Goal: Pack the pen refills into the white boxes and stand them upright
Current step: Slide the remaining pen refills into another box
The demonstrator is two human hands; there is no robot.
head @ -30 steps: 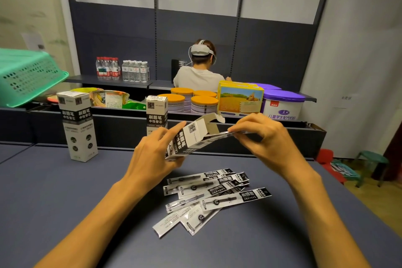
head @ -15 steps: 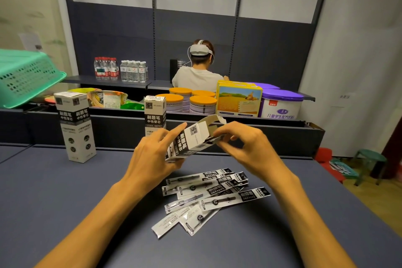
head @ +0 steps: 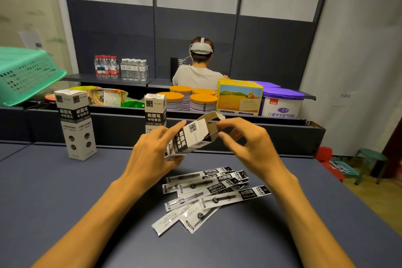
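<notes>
My left hand grips a white and black refill box, held tilted above the table with its open end up and to the right. At that open end, my right hand has its fingertips on the box's top flap. Several packaged pen refills lie in a loose pile on the grey table under my hands. Two more white boxes stand upright: one at the left, one behind my left hand, its lower part hidden.
A green plastic basket sits at the far left. Behind the table runs a dark shelf with orange-lidded tins, a yellow carton and a purple-lidded tub. A person sits beyond, back turned. Stools stand at the right.
My right hand has moved left to the box's mouth, and the refill it held a second ago has gone into the box. The left hand keeps the box in place.
</notes>
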